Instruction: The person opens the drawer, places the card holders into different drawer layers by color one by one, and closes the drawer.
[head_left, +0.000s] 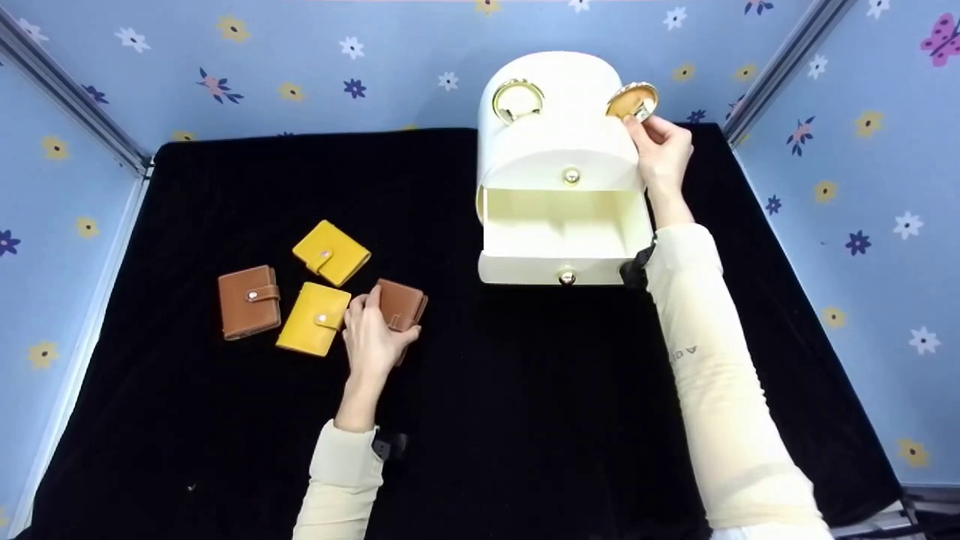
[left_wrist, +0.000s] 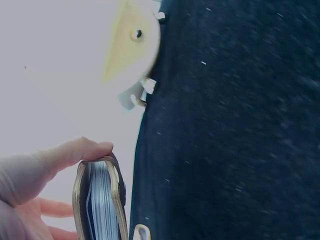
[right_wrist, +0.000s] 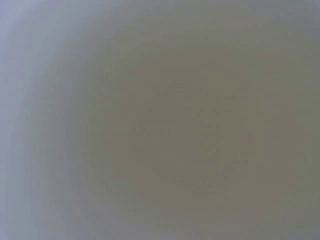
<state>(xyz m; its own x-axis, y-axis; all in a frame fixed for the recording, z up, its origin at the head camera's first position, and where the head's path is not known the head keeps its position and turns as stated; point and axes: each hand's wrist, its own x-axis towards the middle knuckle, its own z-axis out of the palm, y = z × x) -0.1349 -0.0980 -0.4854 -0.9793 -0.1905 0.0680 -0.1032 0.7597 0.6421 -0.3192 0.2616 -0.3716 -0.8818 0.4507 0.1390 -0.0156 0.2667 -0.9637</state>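
My left hand (head_left: 371, 337) grips a brown card wallet (head_left: 400, 304) on the black cloth. In the left wrist view the thumb lies on the wallet's end (left_wrist: 102, 200), and a stack of pale sleeves shows between its covers. At the back right, my right hand (head_left: 666, 154) pinches the lower edge of a gold-rimmed round piece (head_left: 621, 101) at the top of a white drawer box (head_left: 555, 135). A small silvery part shows by those fingertips. The box's lower drawer (head_left: 525, 232) is pulled out, with a bare inside. The right wrist view is only a blur.
Left of my left hand lie a yellow wallet (head_left: 304, 330), another yellow wallet (head_left: 341, 255) and a brown wallet (head_left: 238, 311), all with snap straps. A second gold-rimmed ring (head_left: 517, 97) stands on the box's left top. Blue flowered panels (head_left: 420, 45) enclose the black cloth (head_left: 525, 420).
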